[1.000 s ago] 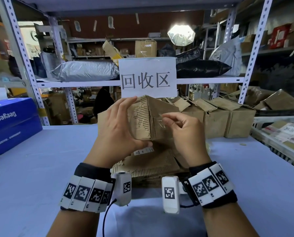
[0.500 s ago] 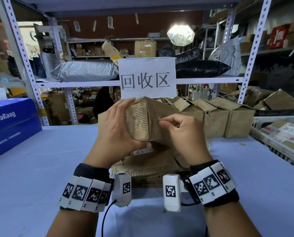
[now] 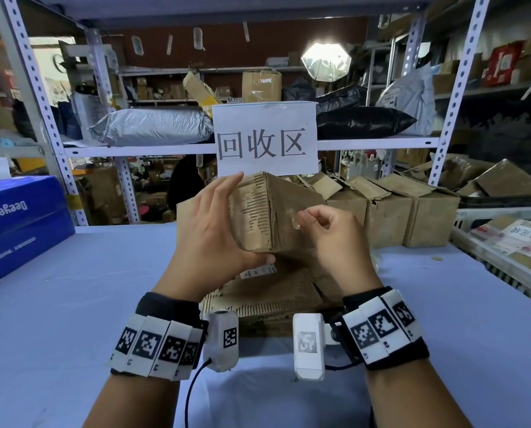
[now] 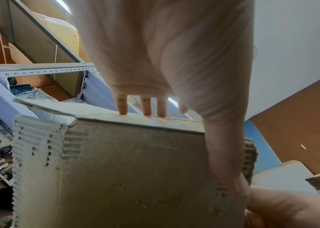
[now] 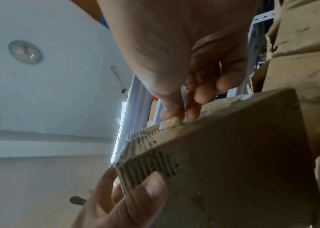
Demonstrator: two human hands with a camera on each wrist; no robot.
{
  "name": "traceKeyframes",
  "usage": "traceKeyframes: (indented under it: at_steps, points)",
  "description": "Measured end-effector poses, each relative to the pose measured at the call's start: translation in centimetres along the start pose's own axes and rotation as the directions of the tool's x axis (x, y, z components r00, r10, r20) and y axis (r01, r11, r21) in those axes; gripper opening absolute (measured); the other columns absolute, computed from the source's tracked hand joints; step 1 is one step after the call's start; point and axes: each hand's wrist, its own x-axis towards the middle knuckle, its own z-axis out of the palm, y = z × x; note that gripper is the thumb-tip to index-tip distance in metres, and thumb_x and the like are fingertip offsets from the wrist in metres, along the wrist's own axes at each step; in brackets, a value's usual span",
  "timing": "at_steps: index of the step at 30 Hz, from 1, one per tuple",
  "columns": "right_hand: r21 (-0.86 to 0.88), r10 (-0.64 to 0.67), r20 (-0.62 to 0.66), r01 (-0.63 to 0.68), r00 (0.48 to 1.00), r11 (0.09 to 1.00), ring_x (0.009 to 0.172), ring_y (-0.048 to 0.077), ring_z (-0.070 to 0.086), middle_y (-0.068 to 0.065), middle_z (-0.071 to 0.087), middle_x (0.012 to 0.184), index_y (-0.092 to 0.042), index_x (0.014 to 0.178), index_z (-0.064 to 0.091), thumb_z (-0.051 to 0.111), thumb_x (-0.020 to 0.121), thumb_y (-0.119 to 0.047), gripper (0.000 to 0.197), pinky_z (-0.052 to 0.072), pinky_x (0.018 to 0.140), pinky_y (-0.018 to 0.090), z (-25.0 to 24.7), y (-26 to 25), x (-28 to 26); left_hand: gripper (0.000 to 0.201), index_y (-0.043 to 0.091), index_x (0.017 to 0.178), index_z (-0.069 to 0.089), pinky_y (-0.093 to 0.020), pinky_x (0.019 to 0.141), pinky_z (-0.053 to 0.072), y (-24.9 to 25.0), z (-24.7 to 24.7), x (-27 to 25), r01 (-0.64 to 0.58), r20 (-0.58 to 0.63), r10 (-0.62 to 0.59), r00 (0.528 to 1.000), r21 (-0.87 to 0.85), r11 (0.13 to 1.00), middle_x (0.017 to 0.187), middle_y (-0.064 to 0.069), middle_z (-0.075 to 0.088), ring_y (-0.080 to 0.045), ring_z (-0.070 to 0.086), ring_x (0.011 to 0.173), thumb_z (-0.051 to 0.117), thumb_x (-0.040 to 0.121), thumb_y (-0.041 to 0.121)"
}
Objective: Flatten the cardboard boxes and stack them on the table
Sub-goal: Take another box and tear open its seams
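1. Nearest you, both wrists wear black bands with white square-coded tags; a white camera pod (image 3: 221, 338) hangs inside the left wrist and another white pod (image 3: 308, 345) inside the right.
2. Just beyond the wrists, a stack of flattened cardboard (image 3: 267, 296) lies on the blue table (image 3: 73, 304), its torn corrugated edge facing you. A small white label with tiny print I cannot read sits on it.
3. Your left hand (image 3: 210, 239) grips the raised cardboard box (image 3: 259, 214) from its left side: thumb pressed under the bottom corner, fingers (image 4: 145, 106) straight up the far face, tips at the top edge.
4. Your right hand (image 3: 335, 236) is curled at the box's right face, thumb and forefinger pinching a scrap of clear tape (image 3: 295, 222) that is lifted off the board; the other fingers are folded in.
5. The box is held above the flattened stack, clear of the table, one vertical corner towards you, outer paper torn to show ribbing.
6. At left on the table, a blue carton (image 3: 17, 223) reads "Deeyeo", upside down.
7. Behind the box, a row of upright brown boxes (image 3: 412, 217) stands on the table; at right is a white crate (image 3: 502, 248) with labelled parcels.
8. Farther back, a white sign (image 3: 265, 139) on the shelf rail reads "回收区", with a silver bag (image 3: 153, 126) and a black bag (image 3: 363, 122) on the shelf.
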Motion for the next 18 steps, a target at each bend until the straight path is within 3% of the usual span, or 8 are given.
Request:
traceKeyframes:
  at_steps: [3,5,7,10,12,15,18]
  points:
    - [-0.051,-0.019,-0.013,0.019,1.0,0.999,0.069,0.005,0.063,-0.01,0.07,0.071,-0.028,0.084,0.074,0.061,0.097,-0.038,0.022,0.053,0.064,0.034,-0.2,-0.2,0.0,0.13,0.025,0.158,0.026,-0.021,0.117,0.011,0.0,0.1,0.0,0.008,-0.002,-0.008,1.0,0.018,1.0,0.157,0.007,0.03,-0.008,0.021,0.144,0.084,0.049,0.065]
    - [-0.073,0.032,-0.027,-0.034,0.999,0.997,0.056,0.001,0.055,-0.013,0.061,0.055,-0.025,0.077,0.073,0.05,0.101,-0.046,0.039,0.041,0.054,0.028,-0.2,-0.5,0.1,0.129,0.025,0.158,0.027,-0.011,0.114,0.005,0.1,0.1,0.0,-0.004,0.007,0.003,1.0,0.035,0.999,0.156,0.007,0.029,-0.009,0.021,0.144,0.08,0.048,0.068]
    - [-0.098,0.084,-0.045,-0.089,0.995,0.991,0.056,0.005,0.055,-0.014,0.058,0.05,-0.025,0.07,0.07,0.039,0.101,-0.057,0.054,0.035,0.052,0.027,-0.3,-0.9,0.3,0.128,0.024,0.157,0.029,-0.005,0.112,0.0,0.3,0.1,0.0,-0.025,0.011,0.024,1.0,0.052,0.998,0.155,0.005,0.031,-0.014,0.023,0.144,0.076,0.048,0.071]
    - [-0.17,0.065,-0.019,-0.067,0.998,0.983,0.064,0.01,0.061,-0.007,0.064,0.061,-0.021,0.069,0.065,0.05,0.09,-0.068,0.054,0.043,0.054,0.029,-0.4,-1.1,0.2,0.129,0.019,0.157,0.029,-0.005,0.112,-0.002,0.8,0.2,0.0,-0.057,0.004,0.057,0.998,0.077,0.995,0.155,-0.001,0.035,-0.019,0.027,0.143,0.073,0.048,0.072]
    - [-0.179,0.046,-0.013,-0.048,0.999,0.983,0.062,0.007,0.059,-0.008,0.062,0.063,-0.024,0.068,0.062,0.061,0.089,-0.06,0.042,0.04,0.054,0.027,-0.3,-1.0,0.1,0.133,0.016,0.159,0.026,-0.005,0.112,-0.002,0.9,0.3,0.0,-0.072,0.013,0.071,0.997,0.095,0.993,0.155,-0.005,0.037,-0.023,0.029,0.143,0.077,0.049,0.069]
    - [-0.153,0.019,0.018,-0.016,1.0,0.988,0.058,0.005,0.055,-0.01,0.06,0.06,-0.026,0.066,0.063,0.066,0.092,-0.044,0.032,0.035,0.054,0.024,-0.4,-0.6,0.3,0.137,0.015,0.16,0.021,-0.006,0.113,-0.003,1.0,0.4,-0.1,-0.075,0.022,0.073,0.997,0.102,0.992,0.156,-0.004,0.036,-0.023,0.029,0.144,0.082,0.048,0.065]
    - [-0.062,0.054,0.062,-0.05,0.997,0.997,0.059,0.003,0.059,-0.013,0.063,0.058,-0.028,0.066,0.065,0.066,0.094,-0.034,0.028,0.039,0.059,0.023,-0.8,-0.3,0.6,0.136,0.014,0.16,0.02,-0.003,0.11,-0.005,1.0,0.4,-0.2,-0.08,0.019,0.078,0.997,0.083,0.993,0.156,-0.006,0.036,-0.017,0.026,0.141,0.077,0.048,0.066]
